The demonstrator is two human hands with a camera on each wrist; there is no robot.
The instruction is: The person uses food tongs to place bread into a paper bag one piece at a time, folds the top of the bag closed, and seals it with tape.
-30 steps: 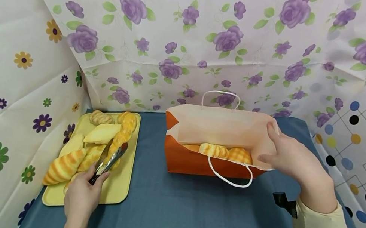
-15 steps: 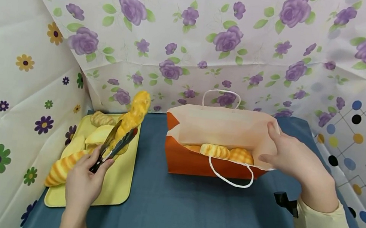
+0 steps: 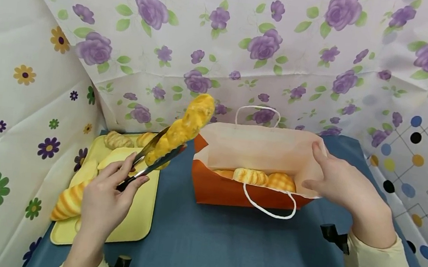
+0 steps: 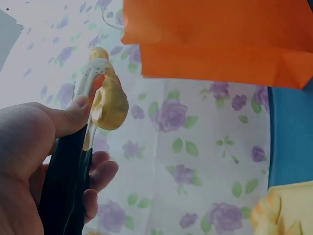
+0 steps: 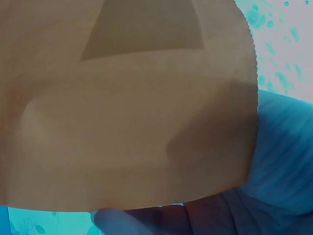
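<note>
My left hand [image 3: 107, 200] grips a pair of tongs [image 3: 142, 167] by their dark handles, in front of the tray. Between the tongs' arms is a long, knobbly yellow braided bread [image 3: 183, 125], raised and tilted to the upper right. In the left wrist view the braided bread [image 4: 110, 100] also hangs between the tongs' tips. An orange paper bag [image 3: 246, 199] lies with its mouth toward me. Several breads [image 3: 250, 177] are inside it. At the bag's right rim, the thumb and forefinger of my right hand [image 3: 339, 181] are spread against the paper; its other fingers are hidden.
A yellow tray [image 3: 140, 226] at the left bears several breads, among them a striped one [image 3: 67, 202] and a pale roll [image 3: 118, 140]. The bag's white cord handle [image 3: 268, 214] droops over its front. Patterned cloth walls enclose the blue table [image 3: 224, 249].
The tongs have lifted the braided bread off the tray, and my left hand has carried it up and right toward the bag. My right hand and the bag have hardly moved.
</note>
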